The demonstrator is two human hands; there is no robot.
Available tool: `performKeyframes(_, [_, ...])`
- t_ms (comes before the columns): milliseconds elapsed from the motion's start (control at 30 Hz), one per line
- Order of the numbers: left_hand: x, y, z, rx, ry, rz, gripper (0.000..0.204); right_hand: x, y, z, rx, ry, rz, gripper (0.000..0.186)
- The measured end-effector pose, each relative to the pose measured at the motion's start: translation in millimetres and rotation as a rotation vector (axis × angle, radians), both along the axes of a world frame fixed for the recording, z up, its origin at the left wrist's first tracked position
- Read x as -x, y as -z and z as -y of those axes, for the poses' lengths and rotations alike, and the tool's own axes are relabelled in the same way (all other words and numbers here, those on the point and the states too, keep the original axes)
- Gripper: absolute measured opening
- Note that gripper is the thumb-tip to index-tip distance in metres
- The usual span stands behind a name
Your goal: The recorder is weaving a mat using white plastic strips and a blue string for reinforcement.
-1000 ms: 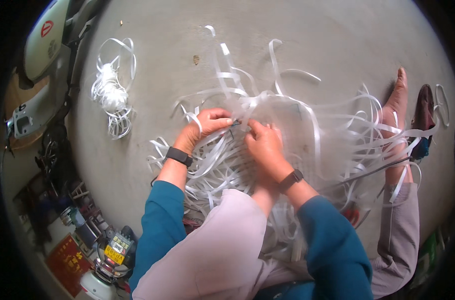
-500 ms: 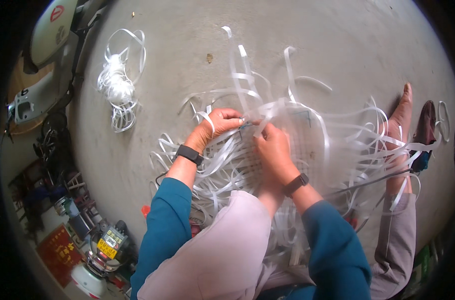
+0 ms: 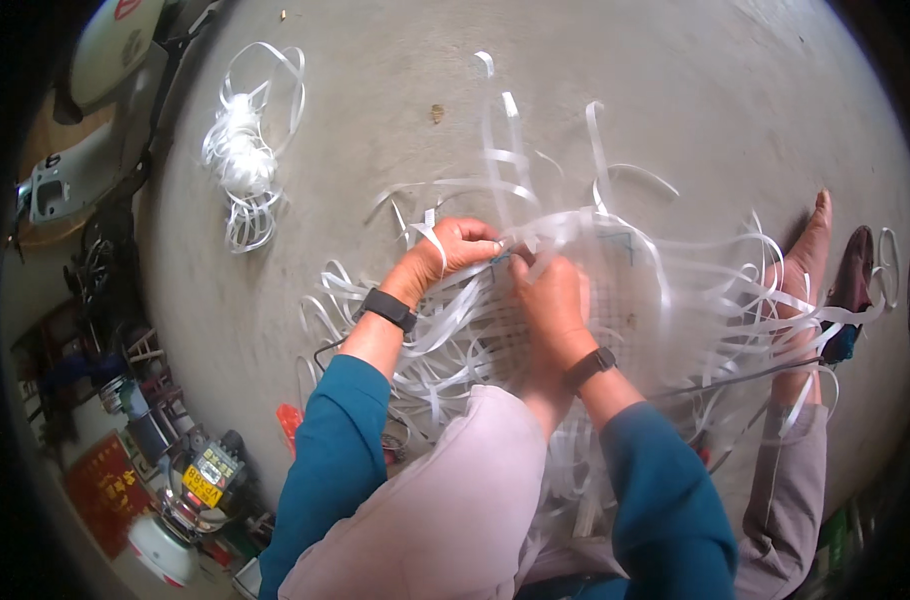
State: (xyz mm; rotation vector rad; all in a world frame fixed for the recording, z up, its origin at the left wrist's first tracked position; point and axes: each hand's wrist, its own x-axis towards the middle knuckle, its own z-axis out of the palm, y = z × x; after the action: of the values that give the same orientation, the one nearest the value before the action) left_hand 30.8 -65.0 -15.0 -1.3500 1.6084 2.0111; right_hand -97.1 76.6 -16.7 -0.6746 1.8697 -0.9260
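Observation:
A woven panel of white plastic strapping (image 3: 615, 290) lies in front of me, its loose strap ends fanning out on every side. My left hand (image 3: 443, 252) pinches its thumb and fingers together at the panel's far left edge, with a strap looped over the back of the hand. Close beside it, my right hand (image 3: 555, 300) is closed, fingertips on a white strap (image 3: 547, 262) at the same edge. A small blue-green mark or strand (image 3: 500, 258) shows between the hands. The exact crossing of straps under my fingertips is hidden.
A tangled bundle of white strap (image 3: 245, 165) lies on the concrete floor at the far left. My bare foot (image 3: 803, 250) rests among strap ends at the right, near a dark shoe (image 3: 851, 275). A dark thin rod (image 3: 735, 377) crosses there. Parked scooters (image 3: 200, 485) line the left.
The whole view has shifted slightly. Both hands stay at the panel's edge, still close together, with only small finger movement.

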Motion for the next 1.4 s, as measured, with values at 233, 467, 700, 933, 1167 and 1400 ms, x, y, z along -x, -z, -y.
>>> performKeyframes(233, [7, -3, -7, 0.061, 0.029, 0.002, 0.020, -8, 23, -4, 0.086, 0.014, -0.096, 0.024])
performKeyframes(467, [17, -19, -18, 0.324, 0.181, 0.021, 0.016, -13, 33, -3, -0.030, -0.075, -0.246, 0.030])
performKeyframes(700, [19, -25, -14, 0.313, 0.184, 0.088, 0.030, -1, 12, 8, -0.054, -0.011, -0.017, 0.033])
performKeyframes(933, [15, -24, -16, 0.215, 0.090, 0.074, 0.034, 4, 3, 7, -0.027, 0.026, 0.052, 0.022])
performKeyframes(1167, [10, -18, -12, 0.214, 0.070, 0.074, 0.030, 6, 2, 2, -0.013, 0.003, 0.022, 0.021])
performKeyframes(1400, [11, -18, -14, 0.148, -0.004, 0.030, 0.026, 1, 13, -3, 0.055, 0.004, 0.047, 0.015])
